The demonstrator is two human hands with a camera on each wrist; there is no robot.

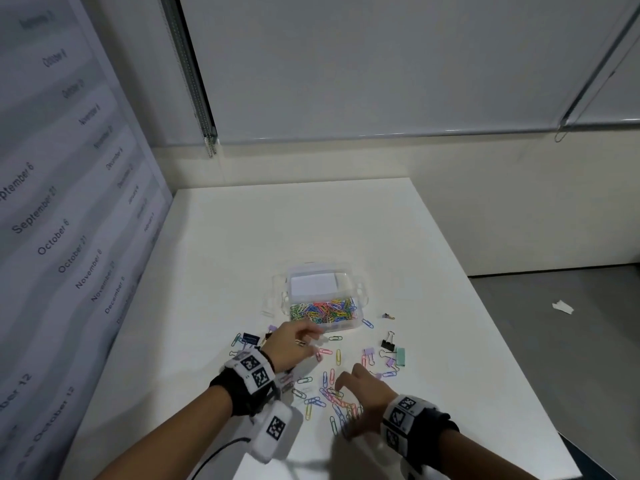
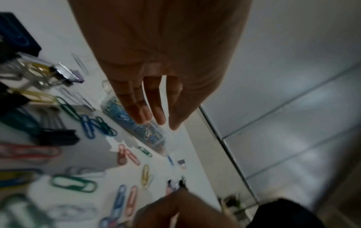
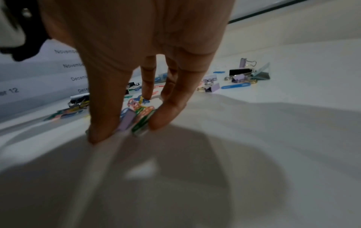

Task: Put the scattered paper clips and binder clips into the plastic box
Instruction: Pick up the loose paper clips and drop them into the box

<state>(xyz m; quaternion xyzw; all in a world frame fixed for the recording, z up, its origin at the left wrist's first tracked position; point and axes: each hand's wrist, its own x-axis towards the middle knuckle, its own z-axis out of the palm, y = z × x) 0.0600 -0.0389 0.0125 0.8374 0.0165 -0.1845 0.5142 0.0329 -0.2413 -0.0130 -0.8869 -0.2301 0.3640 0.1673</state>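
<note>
Two hands at work over a white table (image 1: 346, 237), lower centre of the head view. Left hand (image 1: 292, 344) lifted just in front of the clear plastic box (image 1: 323, 306), fingers loosely spread and relaxed, nothing visibly held in the left wrist view. Right hand (image 1: 363, 393) low at the lower right, fingertips (image 3: 160, 121) pressed down around a small heap of paper clips (image 1: 337, 401) and a lilac binder clip (image 3: 126, 121); whether lifted off the surface or only gathered, impossible to tell.

One box, lid off, set mid-frame, already holding dozens of coloured paper clips; exact number not countable. Loose paper clips on the table, roughly two to three dozen, in pink, blue, green and yellow, strewn between the hands and the box. Binder clips fewer: one black (image 1: 388, 344), one mint green (image 1: 400, 355) beside it, several small lilac ones near them, one tiny one (image 1: 388, 316) alone right of the box, and a dark blue one (image 1: 251, 338) at the left by the left wrist.

Tabletop plain white. At left, a wall chart (image 1: 62, 202) printed with month names and dates. Behind, pale wall panels and a lowered blind (image 1: 381, 64). At right, grey floor with one scrap of white paper (image 1: 562, 306).
</note>
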